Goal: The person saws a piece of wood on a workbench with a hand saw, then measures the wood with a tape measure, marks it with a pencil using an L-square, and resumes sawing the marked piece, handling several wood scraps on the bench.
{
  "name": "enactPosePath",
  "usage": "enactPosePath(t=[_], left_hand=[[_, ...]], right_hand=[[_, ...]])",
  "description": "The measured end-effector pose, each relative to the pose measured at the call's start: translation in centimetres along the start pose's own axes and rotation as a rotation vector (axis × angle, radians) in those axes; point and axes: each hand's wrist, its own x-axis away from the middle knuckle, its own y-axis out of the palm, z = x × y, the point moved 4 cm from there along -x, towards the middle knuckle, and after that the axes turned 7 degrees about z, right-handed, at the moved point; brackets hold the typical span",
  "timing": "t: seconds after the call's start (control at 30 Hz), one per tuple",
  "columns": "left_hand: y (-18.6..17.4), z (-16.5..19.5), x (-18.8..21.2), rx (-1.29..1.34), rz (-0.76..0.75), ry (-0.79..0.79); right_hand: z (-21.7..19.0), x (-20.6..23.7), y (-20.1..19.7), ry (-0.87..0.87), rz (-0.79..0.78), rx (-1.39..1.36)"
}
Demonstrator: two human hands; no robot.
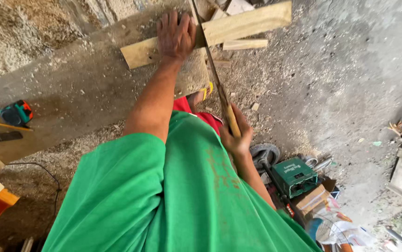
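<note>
Plank: a pale wooden plank (238,25) is lying slantwise across the end of a broad grey board (84,88), its right end sticking out past the board's edge over the ground.
Saw: a handsaw (215,74) is crossing the plank just to the right of the left hand, its thin blade running down towards the person and its wooden handle lying in the right hand.
Left hand: the left hand (176,35) is pressing flat on the plank, fingers spread over the top, pinning it against the board.
Right hand: the right hand (235,133) is wrapping tightly around the saw's wooden handle, fingers curled closed on it.
Body: a green shirt (163,196) is filling the lower middle of the view.
Board top: a small green and orange tool (16,113) is sitting at the left, with sawdust scattered around.
Ground: offcuts (245,44) are lying under the plank's free end; a green machine (294,176) and a small wheel (265,154) are sitting at lower right, well apart from the plank.
</note>
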Motion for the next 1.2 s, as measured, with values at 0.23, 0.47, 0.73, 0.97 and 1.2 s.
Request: enactPosePath(t=[0.23,0.47,0.73,0.97,1.2], left_hand=[[-1.8,-0.1,0.5,0.125,-0.174,0.122],[-3.6,-1.3,1.5,0.297,-0.304,0.205],[-8.8,-5.2,1.5,0.341,-0.161,0.106],[-12.6,-14.8,3.4,0.114,0.01,0.005],[-12.2,-19.6,4.5,0.123,-0.191,-0.281]], right_hand=[[4.1,-5.0,6.0,-0.169,0.048,-0.081],[4.1,-3.9,6.2,-0.205,0.026,-0.11],[-1.1,-2.5,8.2,-0.39,-0.041,-0.094],[-2.8,-5.7,16.3,-0.427,-0.209,-0.222],[-2.7,-5.4,21.1,-0.44,-0.274,-0.179]])
